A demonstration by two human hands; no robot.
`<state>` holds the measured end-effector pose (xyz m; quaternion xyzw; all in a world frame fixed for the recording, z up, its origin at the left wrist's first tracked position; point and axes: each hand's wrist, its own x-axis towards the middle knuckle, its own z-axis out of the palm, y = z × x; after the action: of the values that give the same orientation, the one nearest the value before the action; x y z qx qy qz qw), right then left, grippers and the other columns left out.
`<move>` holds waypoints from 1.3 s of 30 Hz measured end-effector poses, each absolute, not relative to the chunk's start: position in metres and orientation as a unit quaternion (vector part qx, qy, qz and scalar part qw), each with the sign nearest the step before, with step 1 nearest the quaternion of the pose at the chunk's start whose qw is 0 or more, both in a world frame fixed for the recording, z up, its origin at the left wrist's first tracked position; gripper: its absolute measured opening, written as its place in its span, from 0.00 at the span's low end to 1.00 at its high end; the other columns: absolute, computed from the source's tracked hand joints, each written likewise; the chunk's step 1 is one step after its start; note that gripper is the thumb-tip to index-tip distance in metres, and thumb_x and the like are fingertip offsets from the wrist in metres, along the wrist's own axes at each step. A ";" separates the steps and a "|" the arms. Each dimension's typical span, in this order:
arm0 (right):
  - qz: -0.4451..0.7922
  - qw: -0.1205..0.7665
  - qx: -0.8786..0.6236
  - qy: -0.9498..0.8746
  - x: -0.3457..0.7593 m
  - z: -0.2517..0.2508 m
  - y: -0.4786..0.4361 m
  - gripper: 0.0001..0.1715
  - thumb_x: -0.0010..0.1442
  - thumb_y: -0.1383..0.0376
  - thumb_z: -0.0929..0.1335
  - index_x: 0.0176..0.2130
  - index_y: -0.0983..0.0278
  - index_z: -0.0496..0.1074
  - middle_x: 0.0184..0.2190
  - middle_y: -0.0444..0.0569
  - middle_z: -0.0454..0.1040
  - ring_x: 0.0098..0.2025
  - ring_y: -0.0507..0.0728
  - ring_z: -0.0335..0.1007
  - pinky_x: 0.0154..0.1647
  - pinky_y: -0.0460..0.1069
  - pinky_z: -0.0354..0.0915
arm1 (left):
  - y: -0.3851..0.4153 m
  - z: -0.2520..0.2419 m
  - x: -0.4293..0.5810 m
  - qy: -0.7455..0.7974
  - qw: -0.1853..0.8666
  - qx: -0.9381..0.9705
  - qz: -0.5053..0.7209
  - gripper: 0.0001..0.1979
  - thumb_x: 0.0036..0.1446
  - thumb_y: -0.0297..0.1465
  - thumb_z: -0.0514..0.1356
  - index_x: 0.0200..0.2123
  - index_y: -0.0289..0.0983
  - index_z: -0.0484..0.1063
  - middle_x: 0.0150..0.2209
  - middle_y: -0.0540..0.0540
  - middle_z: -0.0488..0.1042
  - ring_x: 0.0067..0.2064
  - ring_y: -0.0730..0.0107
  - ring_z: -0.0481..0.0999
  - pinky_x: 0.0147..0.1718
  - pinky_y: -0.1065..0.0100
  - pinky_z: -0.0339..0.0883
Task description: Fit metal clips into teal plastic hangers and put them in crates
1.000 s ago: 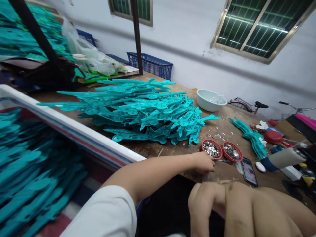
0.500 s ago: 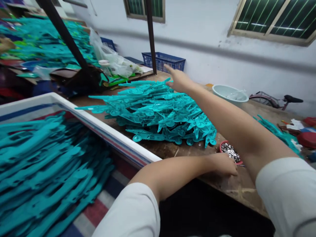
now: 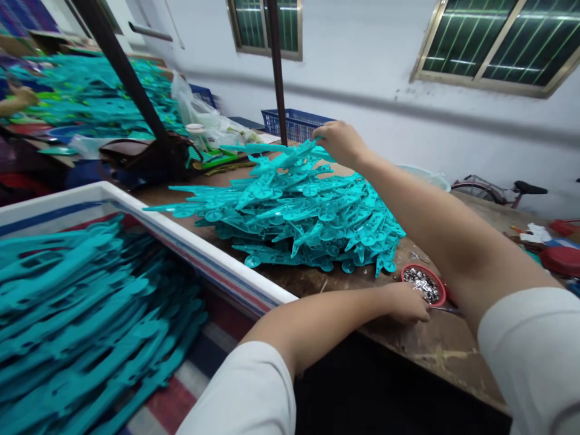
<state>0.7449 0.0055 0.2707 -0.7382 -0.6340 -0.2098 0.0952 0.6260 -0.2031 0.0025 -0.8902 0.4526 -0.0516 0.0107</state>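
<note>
No lettering, label or number can be read.

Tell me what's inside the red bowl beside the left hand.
Small, shiny, metallic-looking pieces lie inside the red bowl. They cover its bottom; the left hand hides part of its near side.

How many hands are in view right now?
3: the left hand beside the red bowl, the right hand at the heaped teal pieces, and another person's hand at far left. More may be hidden.
</note>
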 end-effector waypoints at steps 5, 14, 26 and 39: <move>-0.231 0.135 -0.731 -0.628 0.759 0.288 -0.057 0.26 0.84 0.64 0.70 0.69 0.62 0.93 0.64 0.57 0.94 0.66 0.73 0.91 0.71 0.62 0.78 | -0.199 0.000 0.626 0.478 -0.001 -0.877 -0.052 0.08 0.78 0.30 0.71 0.47 0.46 0.93 0.54 0.43 0.94 0.61 0.52 0.89 0.38 0.56 0.67; -0.025 0.161 -0.740 -0.653 0.760 0.224 -0.162 0.25 0.87 0.50 0.71 0.67 0.56 0.94 0.43 0.52 0.94 0.45 0.64 0.91 0.52 0.56 0.77 | -0.205 0.002 0.628 0.489 -0.003 -0.872 -0.031 0.08 0.78 0.31 0.71 0.45 0.45 0.92 0.52 0.42 0.93 0.56 0.51 0.89 0.37 0.57 0.68; -0.037 0.169 -0.844 -0.507 0.787 0.219 -0.034 0.46 0.64 0.62 0.89 0.75 0.64 0.84 0.77 0.67 0.85 0.78 0.78 0.83 0.80 0.65 0.79 | -0.195 0.003 0.624 0.492 0.000 -0.870 -0.021 0.07 0.79 0.32 0.72 0.51 0.46 0.93 0.57 0.41 0.93 0.61 0.51 0.88 0.42 0.55 0.74; -0.284 0.208 -0.777 -0.522 0.778 0.250 -0.147 0.25 0.83 0.67 0.68 0.72 0.58 0.79 0.75 0.62 0.82 0.71 0.70 0.83 0.75 0.62 0.78 | -0.192 0.009 0.627 0.480 -0.016 -0.877 -0.003 0.05 0.81 0.34 0.72 0.50 0.44 0.91 0.61 0.43 0.94 0.68 0.49 0.88 0.50 0.52 0.77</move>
<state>0.7776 -0.1468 0.2497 -0.7766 -0.5225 -0.2839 0.2082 0.6274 -0.1919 0.0091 -0.8771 0.4801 -0.0031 -0.0164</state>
